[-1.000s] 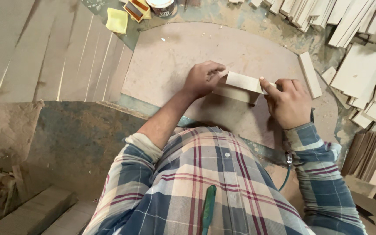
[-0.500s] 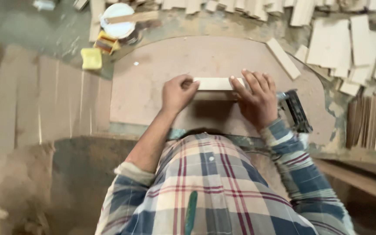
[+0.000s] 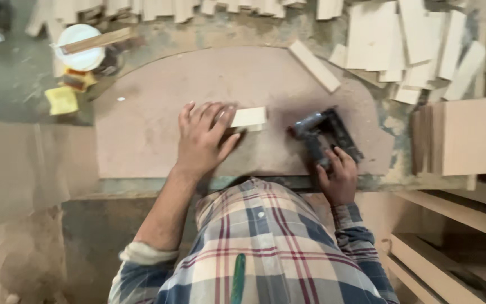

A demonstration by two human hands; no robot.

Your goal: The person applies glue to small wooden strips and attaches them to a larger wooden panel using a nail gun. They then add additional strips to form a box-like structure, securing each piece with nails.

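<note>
The left hand (image 3: 202, 138) lies flat with its fingers spread, pressing down on a small pale wooden block (image 3: 248, 118) that sits near the middle of the rounded brown work board (image 3: 142, 141). To the right, just apart from the block, the right hand (image 3: 338, 177) has its fingers on the near end of a dark nail gun (image 3: 322, 135) lying on the same board, though a full grasp cannot be made out. Far left stand a white tub (image 3: 77, 48) and a yellow sponge (image 3: 62, 100), and cut wooden panels (image 3: 412, 45) lie scattered at the far right.
</note>
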